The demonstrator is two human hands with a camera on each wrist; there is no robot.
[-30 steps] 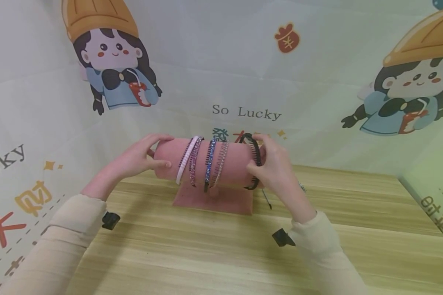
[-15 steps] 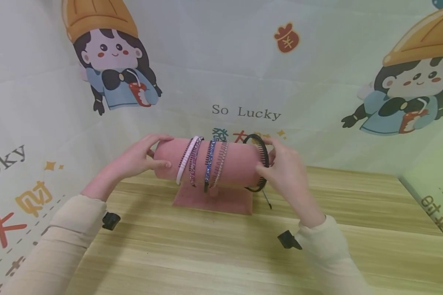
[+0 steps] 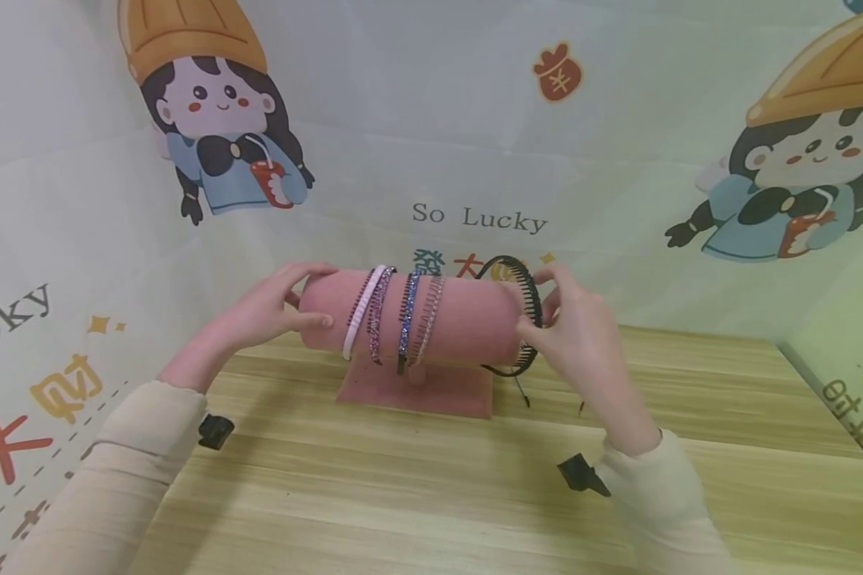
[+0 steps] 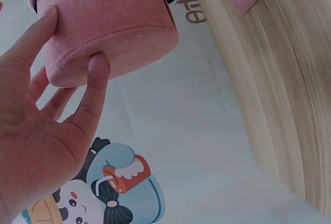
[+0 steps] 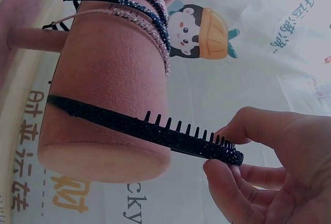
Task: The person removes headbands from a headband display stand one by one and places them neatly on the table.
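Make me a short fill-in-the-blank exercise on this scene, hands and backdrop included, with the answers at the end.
The right hand pinches a headband coloured ____.
The left hand holds one end of a roll coloured ____.
The number of other headbands around the roll is ____.
On the backdrop, the English words just above the roll in the head view read "____".

Missing words: black; pink; four; So Lucky.

Room to pass above both hands (image 3: 259, 310) (image 3: 581, 339) and over the surface (image 3: 374, 495) on their near side, but pink roll (image 3: 471, 319) and black headband (image 5: 119, 123) block between them, backdrop (image 3: 403, 120) beyond.
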